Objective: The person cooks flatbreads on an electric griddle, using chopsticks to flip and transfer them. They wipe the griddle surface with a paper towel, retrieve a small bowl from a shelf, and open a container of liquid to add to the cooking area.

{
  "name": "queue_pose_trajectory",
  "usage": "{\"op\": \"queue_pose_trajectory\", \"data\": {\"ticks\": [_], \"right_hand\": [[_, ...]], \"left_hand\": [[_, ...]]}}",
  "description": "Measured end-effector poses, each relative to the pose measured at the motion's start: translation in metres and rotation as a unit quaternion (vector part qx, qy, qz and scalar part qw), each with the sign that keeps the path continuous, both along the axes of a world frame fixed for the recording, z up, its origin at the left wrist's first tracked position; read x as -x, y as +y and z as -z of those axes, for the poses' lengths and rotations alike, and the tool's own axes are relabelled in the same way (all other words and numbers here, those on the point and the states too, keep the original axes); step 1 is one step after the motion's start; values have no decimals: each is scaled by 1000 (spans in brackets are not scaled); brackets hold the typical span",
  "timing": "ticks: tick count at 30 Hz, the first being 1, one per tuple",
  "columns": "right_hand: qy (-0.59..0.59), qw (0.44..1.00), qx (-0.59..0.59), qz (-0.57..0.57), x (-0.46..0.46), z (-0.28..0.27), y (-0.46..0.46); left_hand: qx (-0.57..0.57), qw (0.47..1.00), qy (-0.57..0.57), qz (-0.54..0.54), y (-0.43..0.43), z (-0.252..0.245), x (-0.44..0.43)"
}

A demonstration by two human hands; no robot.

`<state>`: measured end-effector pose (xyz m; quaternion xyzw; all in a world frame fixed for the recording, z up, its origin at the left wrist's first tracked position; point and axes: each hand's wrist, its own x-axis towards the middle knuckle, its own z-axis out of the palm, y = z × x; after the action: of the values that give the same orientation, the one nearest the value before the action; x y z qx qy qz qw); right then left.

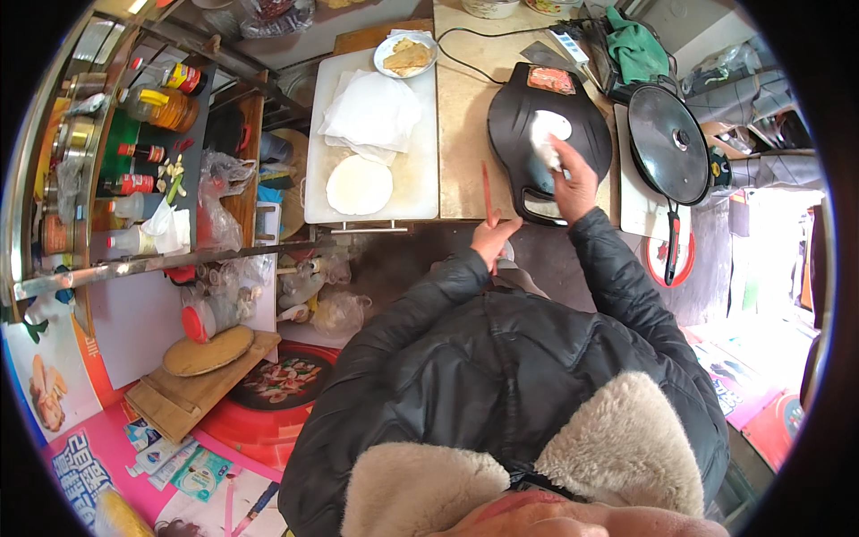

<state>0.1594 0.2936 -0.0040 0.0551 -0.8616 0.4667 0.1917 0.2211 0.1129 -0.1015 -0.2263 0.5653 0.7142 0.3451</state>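
My right hand pinches a crumpled white cloth or paper against the lid of a black electric griddle. Closed around a thin reddish stick is my left hand, just in front of the table edge, left of the griddle's handle. The stick points away from me. On a white cutting board to the left lie a round flat dough sheet and a stack of thin white sheets. A plate of browned flatbread stands at the board's far corner.
A lidded frying pan is at the right, its handle over the near edge. Behind it hangs a green cloth. A black cable and a power strip lie beyond the griddle. Shelves with bottles stand at the left.
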Motion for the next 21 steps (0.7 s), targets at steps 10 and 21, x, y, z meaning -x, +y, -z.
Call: {"op": "queue_pose_trajectory", "data": {"ticks": [10,21], "right_hand": [[-189,945,-254,-83,-9,157,-130],[-205,939,-243,129,138,195,-165]], "left_hand": [[-89,981,-12,-174,-256,-43,-79],[-48,956,-24,-288,-310,-64,-110]]}}
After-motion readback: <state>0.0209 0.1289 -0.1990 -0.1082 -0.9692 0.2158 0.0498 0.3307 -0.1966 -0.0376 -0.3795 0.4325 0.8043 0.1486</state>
